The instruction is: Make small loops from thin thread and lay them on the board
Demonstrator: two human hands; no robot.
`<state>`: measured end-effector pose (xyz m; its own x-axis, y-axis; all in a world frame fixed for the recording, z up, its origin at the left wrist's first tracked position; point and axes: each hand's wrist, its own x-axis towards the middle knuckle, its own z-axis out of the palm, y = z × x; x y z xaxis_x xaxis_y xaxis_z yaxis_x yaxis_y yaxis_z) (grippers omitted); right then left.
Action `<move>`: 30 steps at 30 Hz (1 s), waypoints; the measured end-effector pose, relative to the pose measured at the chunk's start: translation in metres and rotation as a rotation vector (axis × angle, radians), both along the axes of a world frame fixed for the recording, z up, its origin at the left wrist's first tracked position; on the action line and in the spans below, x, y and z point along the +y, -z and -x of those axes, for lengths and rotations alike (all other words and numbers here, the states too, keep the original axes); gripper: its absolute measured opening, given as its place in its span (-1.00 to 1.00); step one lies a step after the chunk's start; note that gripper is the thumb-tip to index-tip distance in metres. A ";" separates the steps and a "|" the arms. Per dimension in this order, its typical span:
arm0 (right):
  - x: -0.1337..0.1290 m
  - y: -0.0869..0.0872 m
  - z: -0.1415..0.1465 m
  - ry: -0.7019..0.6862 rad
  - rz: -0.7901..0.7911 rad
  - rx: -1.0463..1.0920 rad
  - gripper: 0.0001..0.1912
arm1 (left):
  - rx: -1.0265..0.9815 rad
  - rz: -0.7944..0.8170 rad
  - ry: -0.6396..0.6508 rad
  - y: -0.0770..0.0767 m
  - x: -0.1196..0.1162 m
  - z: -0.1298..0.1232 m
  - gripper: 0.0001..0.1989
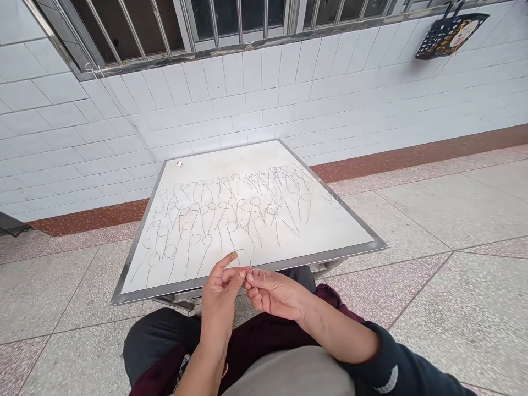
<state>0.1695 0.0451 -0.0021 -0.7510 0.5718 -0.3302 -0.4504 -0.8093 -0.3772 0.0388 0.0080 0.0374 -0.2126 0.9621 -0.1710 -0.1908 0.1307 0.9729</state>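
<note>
My left hand [221,289] and my right hand [274,291] meet just past the near edge of the table. Both thumbs and fingertips pinch a thin wire [249,257], which curves up in an arc above the fingers. One finger of my left hand points up and away from the pinch. Part of the wire is hidden by the fingertips, so its full shape cannot be made out. Beyond my hands, rows of thin wire pieces [207,240], each with a round loop and a long tail, lie across the white tabletop [330,234].
A metal strip [284,260] edges the table. A small white and red item [179,164] lies at its far left corner. Behind stands a white tiled wall [231,124] with a barred window [239,22]. A dark patterned bag [447,38] hangs at upper right.
</note>
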 end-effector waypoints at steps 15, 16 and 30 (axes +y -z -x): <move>0.003 -0.006 -0.008 0.296 -0.656 -0.439 -0.67 | 0.022 -0.035 -0.041 0.005 0.002 0.004 -0.53; 0.004 -0.007 -0.008 0.315 -0.735 -0.503 -0.68 | 0.026 -0.035 -0.039 0.006 0.003 0.004 -0.53; 0.001 -0.008 -0.005 0.422 -1.142 -0.895 -0.90 | 0.062 -0.037 0.002 0.007 0.001 0.005 -0.52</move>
<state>0.1748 0.0465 0.0057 -0.2687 0.9459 0.1818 0.1440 0.2261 -0.9634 0.0339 0.0089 0.0305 -0.2196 0.9680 -0.1215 -0.1297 0.0945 0.9870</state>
